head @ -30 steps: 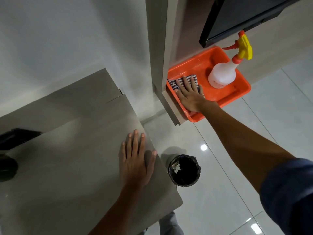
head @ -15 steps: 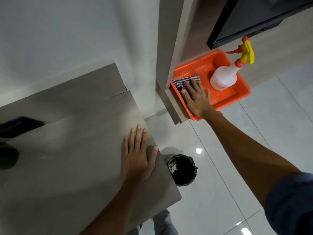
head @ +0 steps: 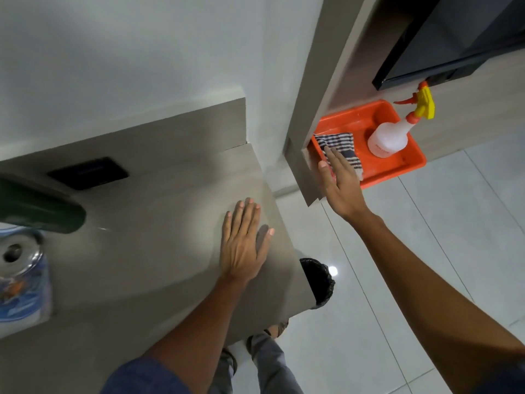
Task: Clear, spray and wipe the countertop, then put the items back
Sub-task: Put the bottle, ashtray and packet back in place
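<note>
The left hand [head: 243,243] lies flat, palm down, on the grey countertop [head: 147,217] at the centre of the frame; its fingers are extended and close together, the thumb is spread toward the right edge of the counter, and it holds nothing. The right hand [head: 339,183] is right of centre, stretched out with the fingers straight and open; the fingertips overlap the near edge of the striped cloth [head: 339,147], and whether they press on it or hover just above it cannot be told; nothing is gripped.

The striped cloth lies folded in the left part of the orange tray [head: 397,169], which sits on a ledge in the upper right of the frame; the spray bottle [head: 389,137], white with a yellow-and-orange trigger head, stands in the right part of the same tray, apart from the cloth.

A black waste bin [head: 319,280] stands on the white tiled floor [head: 426,237] just below the right corner of the countertop, partly hidden by it; a black socket plate [head: 88,173] is set into the back of the counter at upper left; a blurred jar with a metal lid [head: 17,268] is at the left edge.
</note>
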`<state>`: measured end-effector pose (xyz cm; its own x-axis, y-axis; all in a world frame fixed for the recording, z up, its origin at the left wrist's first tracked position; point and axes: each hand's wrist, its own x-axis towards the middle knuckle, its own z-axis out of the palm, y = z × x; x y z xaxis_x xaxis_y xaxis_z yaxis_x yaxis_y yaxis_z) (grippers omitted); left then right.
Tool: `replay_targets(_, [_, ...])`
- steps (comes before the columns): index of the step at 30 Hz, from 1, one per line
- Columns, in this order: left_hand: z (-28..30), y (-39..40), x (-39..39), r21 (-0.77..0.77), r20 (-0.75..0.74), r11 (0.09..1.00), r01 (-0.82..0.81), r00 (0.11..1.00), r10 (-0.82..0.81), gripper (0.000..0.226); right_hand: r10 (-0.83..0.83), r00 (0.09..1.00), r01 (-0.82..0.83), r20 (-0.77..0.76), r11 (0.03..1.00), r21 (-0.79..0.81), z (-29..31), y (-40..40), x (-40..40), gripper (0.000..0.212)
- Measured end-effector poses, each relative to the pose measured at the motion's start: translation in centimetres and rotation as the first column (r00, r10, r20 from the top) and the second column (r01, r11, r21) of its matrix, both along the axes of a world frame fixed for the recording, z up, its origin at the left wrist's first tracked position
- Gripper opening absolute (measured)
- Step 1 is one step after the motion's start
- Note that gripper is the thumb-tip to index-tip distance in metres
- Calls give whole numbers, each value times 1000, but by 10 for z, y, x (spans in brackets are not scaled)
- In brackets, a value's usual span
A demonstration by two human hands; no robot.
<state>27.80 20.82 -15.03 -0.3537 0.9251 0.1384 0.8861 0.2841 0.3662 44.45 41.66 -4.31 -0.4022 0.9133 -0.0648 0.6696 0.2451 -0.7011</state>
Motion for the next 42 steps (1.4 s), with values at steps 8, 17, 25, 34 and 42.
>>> replay_targets(8, [4,-109,-72,44,24,966,-256,967,255,62,152,986,-159,-60,980,-116,16,-74,-96,59])
replay_targets(17, [6,-241,-163,-91,85,892,-442,889,449,73,430,884,-460,-182,869,-184,28,-193,-250,80])
replay_targets(25, [-16,-287,-181,-158,-63,898,-411,912,406,78,535,786,-605,-310,770,-205,35,-263,-380,115])
replay_targets(34, [-23,-289,-182,-158,-73,895,-418,908,412,78,388,846,-464,-364,874,-147,7,-285,-447,107])
replay_targets(42, [-23,-288,-183,-190,-74,889,-416,909,410,75,274,859,-347,-433,932,-99,10,-281,-429,93])
